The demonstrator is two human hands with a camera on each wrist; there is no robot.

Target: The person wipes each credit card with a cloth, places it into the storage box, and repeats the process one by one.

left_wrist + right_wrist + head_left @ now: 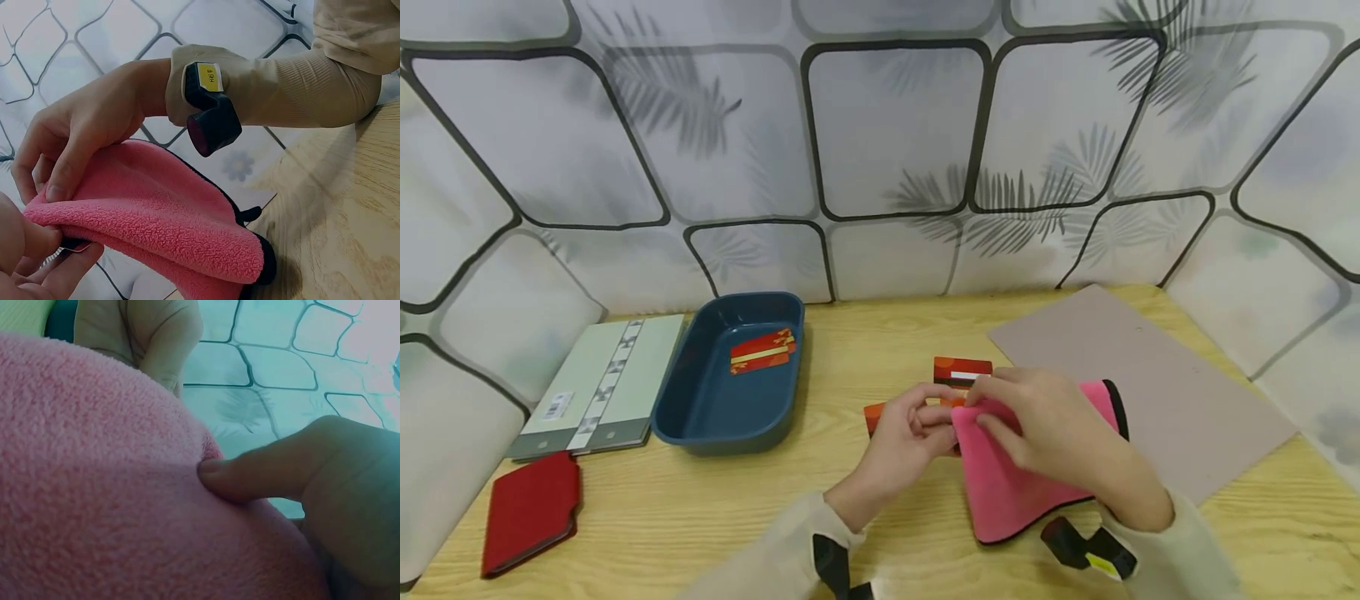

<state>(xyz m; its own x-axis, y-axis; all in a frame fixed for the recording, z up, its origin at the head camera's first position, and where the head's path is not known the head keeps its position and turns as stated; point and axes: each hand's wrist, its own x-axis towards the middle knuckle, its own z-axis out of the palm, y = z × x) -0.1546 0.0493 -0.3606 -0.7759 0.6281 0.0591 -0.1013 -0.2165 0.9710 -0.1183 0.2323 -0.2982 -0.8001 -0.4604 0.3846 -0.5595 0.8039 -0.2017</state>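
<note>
A pink fleece cloth (1000,492) with black edging hangs from my right hand (1052,425), whose thumb and fingers pinch it near one corner. My left hand (898,442) meets it at that corner, with bent fingers. In the left wrist view, the left thumb and fingers pinch a thin card (76,245) with a pale edge, against the cloth's fold; most of it is hidden. Close behind the hands a red-orange card (962,365) lies on the table. Another orange card (872,414) shows partly beside the left hand.
A blue tray (700,408) holding red and gold cards (762,352) stands at the left. Beyond it lies a pale green folder (602,367), with a red wallet-like case (531,512) in front. A grey-pink sheet (1150,392) covers the table's right side.
</note>
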